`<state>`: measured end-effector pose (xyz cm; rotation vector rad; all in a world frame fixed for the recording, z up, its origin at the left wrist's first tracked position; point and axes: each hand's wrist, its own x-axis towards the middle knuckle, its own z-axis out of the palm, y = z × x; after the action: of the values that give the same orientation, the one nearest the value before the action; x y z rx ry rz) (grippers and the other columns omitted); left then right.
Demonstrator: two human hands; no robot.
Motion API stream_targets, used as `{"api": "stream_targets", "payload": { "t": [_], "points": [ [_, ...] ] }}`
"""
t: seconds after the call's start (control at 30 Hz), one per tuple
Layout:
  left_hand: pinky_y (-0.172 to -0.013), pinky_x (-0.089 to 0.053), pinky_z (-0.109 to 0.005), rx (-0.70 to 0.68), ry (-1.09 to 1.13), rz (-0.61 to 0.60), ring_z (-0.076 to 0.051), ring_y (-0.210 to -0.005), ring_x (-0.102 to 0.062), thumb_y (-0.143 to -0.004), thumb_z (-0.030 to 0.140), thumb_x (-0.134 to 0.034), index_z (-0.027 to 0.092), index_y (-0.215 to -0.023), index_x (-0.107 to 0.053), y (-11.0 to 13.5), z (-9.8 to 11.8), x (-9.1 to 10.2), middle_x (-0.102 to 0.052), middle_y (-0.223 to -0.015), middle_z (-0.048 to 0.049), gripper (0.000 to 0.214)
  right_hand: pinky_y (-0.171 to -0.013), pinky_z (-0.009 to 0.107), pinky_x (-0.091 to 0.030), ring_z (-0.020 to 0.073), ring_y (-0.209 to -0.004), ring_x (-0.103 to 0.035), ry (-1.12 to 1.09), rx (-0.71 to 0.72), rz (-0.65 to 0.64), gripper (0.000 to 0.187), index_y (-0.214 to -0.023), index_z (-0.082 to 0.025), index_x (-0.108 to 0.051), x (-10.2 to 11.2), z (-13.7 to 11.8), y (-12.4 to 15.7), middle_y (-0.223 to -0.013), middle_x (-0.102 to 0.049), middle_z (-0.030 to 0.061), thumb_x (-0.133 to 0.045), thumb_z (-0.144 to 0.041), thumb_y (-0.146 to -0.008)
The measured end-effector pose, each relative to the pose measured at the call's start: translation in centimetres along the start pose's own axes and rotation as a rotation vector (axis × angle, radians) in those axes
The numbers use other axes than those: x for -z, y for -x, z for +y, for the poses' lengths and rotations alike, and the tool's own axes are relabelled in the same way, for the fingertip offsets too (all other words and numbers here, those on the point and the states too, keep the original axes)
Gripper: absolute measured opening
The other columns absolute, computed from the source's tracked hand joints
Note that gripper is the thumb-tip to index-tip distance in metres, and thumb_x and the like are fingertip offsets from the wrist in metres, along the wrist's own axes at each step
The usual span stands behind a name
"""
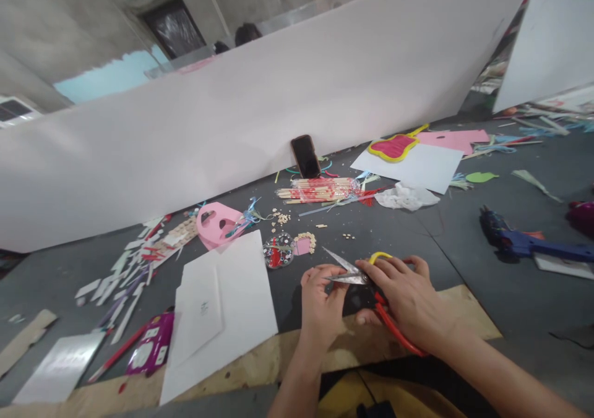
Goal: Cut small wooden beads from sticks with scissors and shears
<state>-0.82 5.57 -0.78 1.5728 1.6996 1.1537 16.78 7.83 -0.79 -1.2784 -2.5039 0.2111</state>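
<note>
Head camera: at the near edge of a cluttered grey worktable (431,220), a person's right hand (411,300) grips red-and-yellow-handled scissors (348,271), blades parted and pointing left. The left hand (322,307) curls its fingertips against the lower blade; whether it pinches anything cannot be told. White paper sheets (232,307) lie just left, a phone (305,156) leans on the white partition (278,109) behind, and a blue glue gun (524,243) lies well to the right.

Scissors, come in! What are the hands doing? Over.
Right hand grips scissors, blades open. Left hand at the blades. White paper sheets lie to the left, apart. Over.
</note>
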Motion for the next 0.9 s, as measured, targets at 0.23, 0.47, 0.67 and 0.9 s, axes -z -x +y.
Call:
{"api": "stream_targets", "payload": {
  "t": [0.23,0.47,0.67,0.9],
  "points": [
    [-0.089,-0.045,-0.041,-0.033,-0.007,0.012,-0.022,-0.091,-0.063,-0.080,0.014,-0.058,0.022,-0.079,-0.071,-0.1,0.3,0.1,-0.072,-0.087,-0.0046,0.016,-0.085,0.049,-0.026,0.0273,-0.091,-0.062,0.013,0.026,0.086,0.054,-0.125,-0.018,-0.054,-0.2,-0.2,0.1,-0.106,-0.067,0.0124,-0.041,-0.058,-0.092],
    [-0.091,-0.044,-0.044,-0.039,-0.010,0.038,-0.022,-0.091,-0.064,-0.079,0.014,-0.060,0.022,-0.075,-0.071,-0.2,0.4,-0.3,-0.073,-0.086,-0.0044,0.014,-0.078,0.043,-0.025,0.0249,-0.080,-0.065,-0.036,0.077,0.116,0.052,-0.113,-0.015,-0.059,-0.1,0.2,-0.2,-0.095,-0.069,0.0113,-0.029,-0.054,-0.096],
    [-0.097,-0.037,-0.049,-0.065,-0.128,0.037,-0.024,-0.093,-0.064,-0.082,0.019,-0.060,0.023,-0.080,-0.071,0.0,0.7,-0.5,-0.074,-0.091,-0.0052,0.012,-0.077,0.040,-0.026,0.0213,-0.074,-0.064,-0.017,0.059,0.098,0.045,-0.108,-0.017,-0.061,-0.2,0.6,-0.2,-0.091,-0.071,0.0099,-0.032,-0.049,-0.098],
    [-0.102,-0.025,-0.054,-0.133,-0.248,0.040,-0.024,-0.095,-0.063,-0.083,0.015,-0.058,0.025,-0.076,-0.071,0.0,1.2,-0.3,-0.075,-0.086,-0.0028,0.018,-0.085,0.046,-0.026,0.0244,-0.082,-0.064,-0.001,0.042,0.118,0.044,-0.118,-0.019,-0.055,-0.8,0.3,0.0,-0.099,-0.069,0.0109,-0.042,-0.053,-0.093]
  ]
}}
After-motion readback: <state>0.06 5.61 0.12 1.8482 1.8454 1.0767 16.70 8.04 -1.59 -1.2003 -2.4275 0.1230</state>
